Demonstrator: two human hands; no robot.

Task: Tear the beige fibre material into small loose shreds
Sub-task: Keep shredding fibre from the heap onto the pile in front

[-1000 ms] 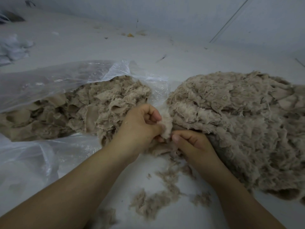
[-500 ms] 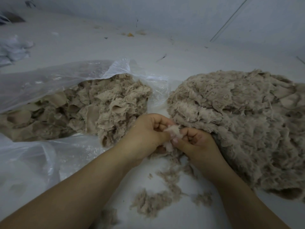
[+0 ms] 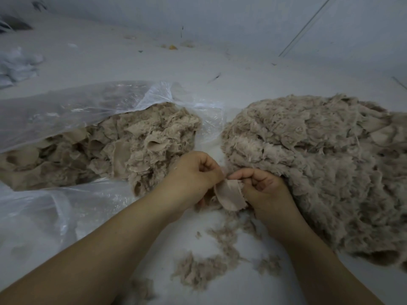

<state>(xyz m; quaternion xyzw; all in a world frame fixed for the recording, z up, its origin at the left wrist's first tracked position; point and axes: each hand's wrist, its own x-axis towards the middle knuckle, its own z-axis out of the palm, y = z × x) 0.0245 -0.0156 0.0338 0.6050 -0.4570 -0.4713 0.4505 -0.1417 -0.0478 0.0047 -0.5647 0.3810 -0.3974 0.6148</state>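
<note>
A small beige fibre piece (image 3: pixel 230 195) hangs between my two hands in the middle of the view. My left hand (image 3: pixel 193 178) pinches its upper left edge with curled fingers. My right hand (image 3: pixel 262 190) grips its right side, thumb on top. A big mound of shredded beige fibre (image 3: pixel 319 168) lies to the right, touching my right hand. More beige fibre in larger pieces (image 3: pixel 123 146) spills from a clear plastic bag (image 3: pixel 72 108) on the left.
Loose fibre shreds (image 3: pixel 211 258) lie scattered on the white surface (image 3: pixel 242 289) below my hands. A crumpled white heap (image 3: pixel 17 64) sits at the far left. A pale wall (image 3: pixel 220 20) bounds the surface at the back.
The piece between my hands has been drawn downward and now shows as a flat strip. My right hand has turned and moved slightly right; my left hand has stayed nearly in place.
</note>
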